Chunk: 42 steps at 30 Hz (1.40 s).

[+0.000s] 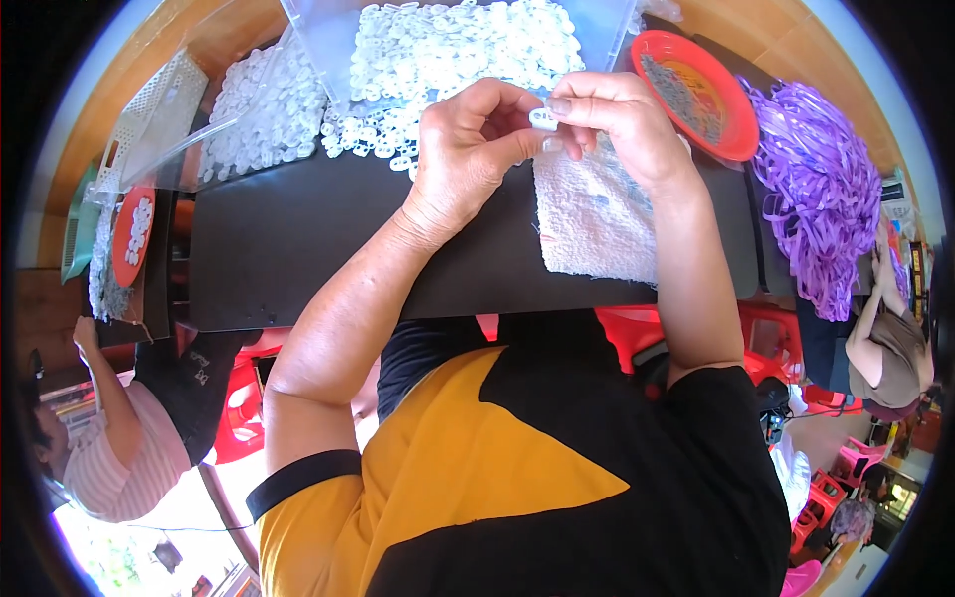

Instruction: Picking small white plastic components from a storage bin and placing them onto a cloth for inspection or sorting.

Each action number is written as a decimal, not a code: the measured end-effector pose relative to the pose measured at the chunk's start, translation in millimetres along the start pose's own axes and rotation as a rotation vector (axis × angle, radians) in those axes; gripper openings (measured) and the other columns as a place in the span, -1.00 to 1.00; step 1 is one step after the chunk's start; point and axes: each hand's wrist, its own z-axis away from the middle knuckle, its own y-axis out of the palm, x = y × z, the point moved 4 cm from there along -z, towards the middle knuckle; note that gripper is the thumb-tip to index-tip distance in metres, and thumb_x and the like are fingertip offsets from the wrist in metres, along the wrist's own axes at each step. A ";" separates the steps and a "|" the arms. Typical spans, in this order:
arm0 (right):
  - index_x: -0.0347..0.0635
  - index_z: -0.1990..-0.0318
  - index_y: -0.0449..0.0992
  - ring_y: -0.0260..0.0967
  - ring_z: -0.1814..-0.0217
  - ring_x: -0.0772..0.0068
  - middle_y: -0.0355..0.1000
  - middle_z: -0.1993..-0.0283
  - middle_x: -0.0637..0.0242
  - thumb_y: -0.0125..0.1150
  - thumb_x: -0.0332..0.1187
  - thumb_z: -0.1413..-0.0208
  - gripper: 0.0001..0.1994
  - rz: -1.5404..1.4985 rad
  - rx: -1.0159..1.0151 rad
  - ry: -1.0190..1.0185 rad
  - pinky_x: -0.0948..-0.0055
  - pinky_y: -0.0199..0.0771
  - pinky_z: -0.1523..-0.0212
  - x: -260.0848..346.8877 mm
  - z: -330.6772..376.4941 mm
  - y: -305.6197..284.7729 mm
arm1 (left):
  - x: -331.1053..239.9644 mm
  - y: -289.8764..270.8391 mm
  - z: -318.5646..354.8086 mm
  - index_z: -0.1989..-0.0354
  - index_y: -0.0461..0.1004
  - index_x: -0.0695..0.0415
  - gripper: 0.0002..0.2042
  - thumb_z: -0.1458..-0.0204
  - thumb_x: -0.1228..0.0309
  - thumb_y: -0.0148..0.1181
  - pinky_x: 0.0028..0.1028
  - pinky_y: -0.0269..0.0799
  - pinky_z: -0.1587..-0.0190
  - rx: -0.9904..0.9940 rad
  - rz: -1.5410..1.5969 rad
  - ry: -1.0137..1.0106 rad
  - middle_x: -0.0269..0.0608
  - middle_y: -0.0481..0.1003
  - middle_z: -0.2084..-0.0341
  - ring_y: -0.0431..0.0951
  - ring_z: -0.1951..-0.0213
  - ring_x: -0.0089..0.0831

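A small white plastic piece (542, 118) with openings in its face is held up between my two hands, above the table. My left hand (476, 134) is closed, thumb and index finger at the piece's left and lower side. From the other side my right hand (622, 119) pinches it, thumb against its edge. Some fingertips are hidden behind the piece. Beneath my right hand a white terry cloth (592, 224) lies on the dark table (298, 239). Just beyond my hands, loose white plastic pieces (463, 50) fill a clear bin (333, 60) and spill out its front.
A red bowl (736, 124) of small grey parts stands at the right, beside a heap of purple straps (816, 189). Bagged white pieces (264, 109) and a white basket (164, 104) are at the left. People sit on both sides (124, 438) (885, 348).
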 end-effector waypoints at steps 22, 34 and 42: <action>-0.22 0.38 0.55 0.18 0.56 0.65 0.32 0.61 0.47 0.26 -0.26 -0.12 -0.80 0.232 -0.282 -0.175 0.56 0.14 0.52 -15.8 -5.3 14.8 | -46.8 -28.6 3.6 0.41 0.46 0.23 -0.91 0.05 0.58 0.26 -0.60 0.20 0.65 -0.410 0.151 -0.114 -0.33 0.40 0.64 0.34 0.66 -0.59; -0.16 0.39 0.51 0.34 0.57 0.28 0.40 0.60 0.26 0.23 -0.26 -0.06 -0.83 0.624 -0.381 -0.320 0.35 0.27 0.49 -16.9 -9.3 11.8 | -50.1 -223.4 -35.9 0.30 0.60 0.10 -0.79 0.14 0.36 0.37 -0.51 0.39 0.32 -0.356 -1.196 -0.091 -0.35 0.50 0.55 0.49 0.42 -0.53; -0.07 0.32 0.54 0.44 0.38 0.26 0.47 0.36 0.30 0.21 -0.38 -0.02 -0.93 0.584 0.258 -0.929 0.40 0.43 0.46 93.4 63.5 131.6 | -67.3 -119.2 38.6 0.35 0.51 0.22 -0.83 0.15 0.53 0.33 -0.50 0.43 0.38 -0.005 -0.832 0.250 -0.19 0.44 0.46 0.50 0.47 -0.42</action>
